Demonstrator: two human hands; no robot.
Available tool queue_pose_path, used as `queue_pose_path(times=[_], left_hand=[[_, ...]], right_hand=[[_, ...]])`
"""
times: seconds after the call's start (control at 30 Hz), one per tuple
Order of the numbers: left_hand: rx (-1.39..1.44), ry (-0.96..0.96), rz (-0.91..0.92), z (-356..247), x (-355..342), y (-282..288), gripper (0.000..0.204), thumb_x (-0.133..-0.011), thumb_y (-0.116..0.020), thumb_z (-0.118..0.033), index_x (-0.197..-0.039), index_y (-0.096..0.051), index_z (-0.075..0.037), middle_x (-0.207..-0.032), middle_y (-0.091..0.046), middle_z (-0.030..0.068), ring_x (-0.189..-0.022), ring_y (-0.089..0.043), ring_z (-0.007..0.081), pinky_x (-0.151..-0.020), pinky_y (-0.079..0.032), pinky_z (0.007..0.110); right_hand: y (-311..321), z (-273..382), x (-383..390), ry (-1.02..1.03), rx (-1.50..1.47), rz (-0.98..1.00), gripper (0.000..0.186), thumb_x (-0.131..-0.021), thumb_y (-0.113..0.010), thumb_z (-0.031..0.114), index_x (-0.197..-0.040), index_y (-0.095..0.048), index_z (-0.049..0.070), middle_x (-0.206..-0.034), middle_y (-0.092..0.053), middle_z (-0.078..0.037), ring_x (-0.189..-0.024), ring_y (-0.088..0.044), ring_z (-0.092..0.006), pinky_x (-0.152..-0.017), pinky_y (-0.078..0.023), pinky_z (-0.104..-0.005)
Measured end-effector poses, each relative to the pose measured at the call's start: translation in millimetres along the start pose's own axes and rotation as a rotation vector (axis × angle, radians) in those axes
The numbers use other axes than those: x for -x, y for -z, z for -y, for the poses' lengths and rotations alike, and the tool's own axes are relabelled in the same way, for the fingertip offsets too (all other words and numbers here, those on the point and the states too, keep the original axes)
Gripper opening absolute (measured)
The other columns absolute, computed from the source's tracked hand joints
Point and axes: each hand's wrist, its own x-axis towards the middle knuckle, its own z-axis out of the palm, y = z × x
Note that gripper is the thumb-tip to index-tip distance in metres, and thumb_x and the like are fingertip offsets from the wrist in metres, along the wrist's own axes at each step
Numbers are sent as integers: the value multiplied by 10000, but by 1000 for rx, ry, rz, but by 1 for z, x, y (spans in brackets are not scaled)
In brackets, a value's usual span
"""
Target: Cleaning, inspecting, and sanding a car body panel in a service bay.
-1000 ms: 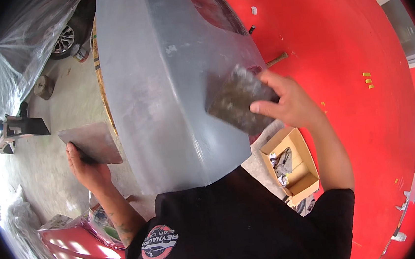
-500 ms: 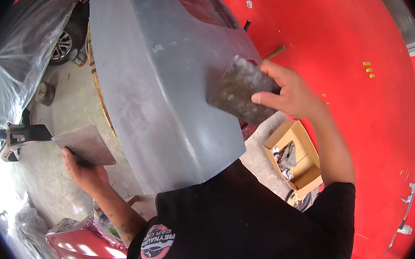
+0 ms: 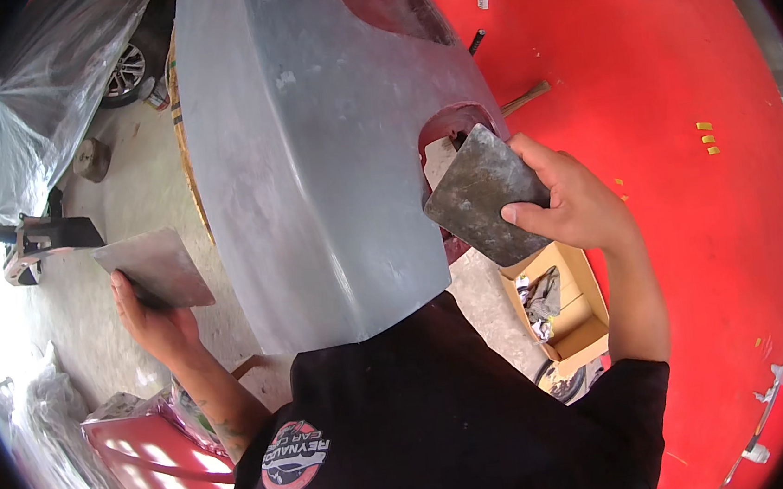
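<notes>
at left, the left hand (image 3: 158,323) grasps a thin, flat, grey square plate (image 3: 161,272), just beside the panel's edge with a narrow strip of grey concrete floor (image 3: 142,187) between. in the centre stands a large, curved, matte-grey car body panel (image 3: 313,195). to its right, the right hand (image 3: 575,193) pinches a dark, scuffed square plate (image 3: 485,201), shifted rightward since a moment ago, so a maroon-rimmed rounded opening (image 3: 456,111) now shows. contact with the panel: cannot tell. beyond, open space before a bright red wall (image 3: 641,120).
</notes>
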Motion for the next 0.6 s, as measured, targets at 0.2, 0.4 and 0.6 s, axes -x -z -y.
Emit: queue_pose_path(times=[0.2, 0.4, 0.6], left_hand=[[-7, -33, -40, -1, 16, -1, 350, -971, -522, -278, -1183, -548, 0, -1150, -606, 118, -1050, -591, 238, -906, -485, 374], [0, -63, -81, -3, 35, -3, 323, -970, -521, -251, -1161, -547, 8, -1130, -602, 117, -1032, -591, 231, -909, -487, 376], [3, -71, -36, -5, 45, 0, 336, -973, -519, -264, -1175, -550, 3, -1160, -610, 115, -1041, -600, 237, -896, -497, 376]], right_hand=[[6, 9, -3, 27, 104, -31, 410, -804, -630, 61, -1178, -462, 47, -840, -604, -152, -696, -591, -250, -645, -468, -342], [11, 21, -3, -114, 180, 76, 452, -805, -626, 89, -1216, -438, 63, -843, -604, -196, -728, -606, -332, -660, -467, -396], [9, 3, -4, 35, 210, 76, 439, -804, -618, 106, -1203, -439, 73, -842, -599, -196, -723, -591, -362, -656, -456, -422]])
